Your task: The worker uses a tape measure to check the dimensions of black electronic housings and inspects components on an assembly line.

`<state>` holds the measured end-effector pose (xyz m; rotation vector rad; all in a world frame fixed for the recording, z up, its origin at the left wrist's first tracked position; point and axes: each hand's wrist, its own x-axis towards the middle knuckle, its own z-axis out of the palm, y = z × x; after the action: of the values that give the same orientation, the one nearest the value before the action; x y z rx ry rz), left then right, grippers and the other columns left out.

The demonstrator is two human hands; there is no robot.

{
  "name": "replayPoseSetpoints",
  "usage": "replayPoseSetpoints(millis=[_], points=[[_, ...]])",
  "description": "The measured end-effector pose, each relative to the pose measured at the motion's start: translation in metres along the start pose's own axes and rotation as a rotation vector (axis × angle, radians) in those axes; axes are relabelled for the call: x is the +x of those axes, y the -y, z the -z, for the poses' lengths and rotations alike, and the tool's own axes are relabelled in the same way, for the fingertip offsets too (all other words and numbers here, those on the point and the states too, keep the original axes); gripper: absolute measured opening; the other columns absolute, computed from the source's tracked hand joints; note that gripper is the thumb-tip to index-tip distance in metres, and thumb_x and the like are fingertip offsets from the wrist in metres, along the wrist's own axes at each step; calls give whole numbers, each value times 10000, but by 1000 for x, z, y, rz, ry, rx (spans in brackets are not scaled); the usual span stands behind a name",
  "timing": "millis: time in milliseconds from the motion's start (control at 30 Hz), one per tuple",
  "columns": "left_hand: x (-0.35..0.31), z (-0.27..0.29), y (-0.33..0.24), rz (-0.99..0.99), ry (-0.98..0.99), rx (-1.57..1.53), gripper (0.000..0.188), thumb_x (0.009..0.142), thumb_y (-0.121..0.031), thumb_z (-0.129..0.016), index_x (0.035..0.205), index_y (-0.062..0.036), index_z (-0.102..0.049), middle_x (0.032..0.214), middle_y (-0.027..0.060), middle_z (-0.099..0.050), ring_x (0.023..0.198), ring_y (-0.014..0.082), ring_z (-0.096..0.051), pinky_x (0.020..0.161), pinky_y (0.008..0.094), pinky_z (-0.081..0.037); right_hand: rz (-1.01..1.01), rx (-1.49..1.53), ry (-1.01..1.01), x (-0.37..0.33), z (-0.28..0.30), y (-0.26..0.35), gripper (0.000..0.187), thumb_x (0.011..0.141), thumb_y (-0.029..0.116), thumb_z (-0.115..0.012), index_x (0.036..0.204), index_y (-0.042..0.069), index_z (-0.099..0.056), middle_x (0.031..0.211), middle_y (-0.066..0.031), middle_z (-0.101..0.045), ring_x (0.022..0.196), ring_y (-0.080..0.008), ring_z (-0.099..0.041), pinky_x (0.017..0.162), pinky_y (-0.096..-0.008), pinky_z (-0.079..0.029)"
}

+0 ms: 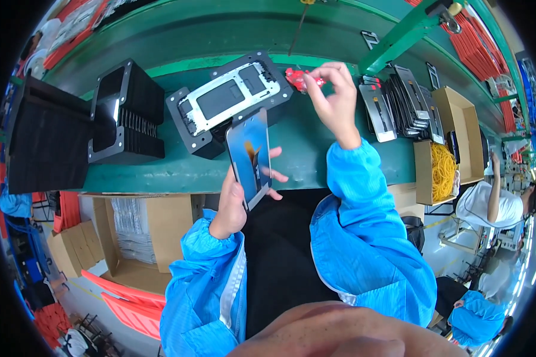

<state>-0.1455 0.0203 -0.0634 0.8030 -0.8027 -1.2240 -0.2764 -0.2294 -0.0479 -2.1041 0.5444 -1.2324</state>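
The left hand (235, 205) grips a phone panel (250, 156) by its lower edge, thumb on the near side, fingers curled behind. The panel is a thin dark rectangle with a glossy face reflecting blue and orange; it tilts up over the bench's near edge, its top toward 12 o'clock, almost meeting the jig (229, 101).

The right hand (333, 98) is pinched shut on a small red tab (296, 78), held at 2 o'clock from the panel, above the bench (315, 152).

The jig is a black block carrying a silver frame with a dark window. At its 9 o'clock stands a black tray stack (125, 113). At 3 o'clock from the right hand, a row of grey plates (393, 101) leans together, and beyond it a cardboard box (443, 169) holds yellow bands.

Open green belt lies between jig and plates, under the right forearm. The bench edge runs across just below the panel; beneath it, at 7 o'clock, are open cartons (143, 238). Other workers sit at 4 o'clock.
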Motion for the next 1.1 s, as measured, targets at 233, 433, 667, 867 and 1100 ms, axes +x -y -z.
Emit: replayPoseSetpoints(millis=[233, 433, 667, 867, 1100], points=[[17, 1, -30, -31, -87, 38, 947, 985, -735, -470, 1455, 88, -455, 1509, 269, -496, 1104, 286, -669, 769, 380, -608, -546, 882, 1309, 10, 0, 82, 348, 991, 126, -699, 1318, 17, -646, 850, -46, -695, 671, -83, -659, 523, -205, -470], [26, 10, -80, -281, -133, 285, 847, 959, -638, -608, 1439, 55, -527, 1444, 217, -577, 1076, 259, -672, 773, 363, -588, -264, 694, 1389, 59, 13, 74, 304, 1011, 162, -679, 1288, 40, -680, 832, -34, -696, 688, -65, -659, 563, -212, -479], [62, 32, -122, -438, -316, 1043, 750, 818, -294, -847, 1443, -1, -556, 1316, 150, -659, 1087, 264, -662, 913, 371, -548, -80, 277, 832, 102, 24, 44, 329, 1055, 287, -626, 1247, 29, -698, 878, -52, -713, 745, -87, -657, 644, -249, -510], [88, 40, -111, -324, -239, 1391, 829, 756, -239, -898, 1480, -55, -539, 1234, 144, -680, 1151, 284, -646, 1006, 410, -516, 33, -8, 512, 106, 5, 2, 468, 1072, 422, -579, 1242, -2, -683, 974, -102, -725, 882, -195, -688, 775, -321, -557], [112, 36, -104, -242, -259, 1400, 819, 784, -270, -890, 1486, -55, -529, 1257, 153, -678, 1179, 295, -646, 1018, 417, -511, -23, -91, 480, 90, -2, -8, 491, 1068, 452, -538, 1165, 7, -723, 977, -120, -741, 833, -271, -690, 749, -393, -557]])
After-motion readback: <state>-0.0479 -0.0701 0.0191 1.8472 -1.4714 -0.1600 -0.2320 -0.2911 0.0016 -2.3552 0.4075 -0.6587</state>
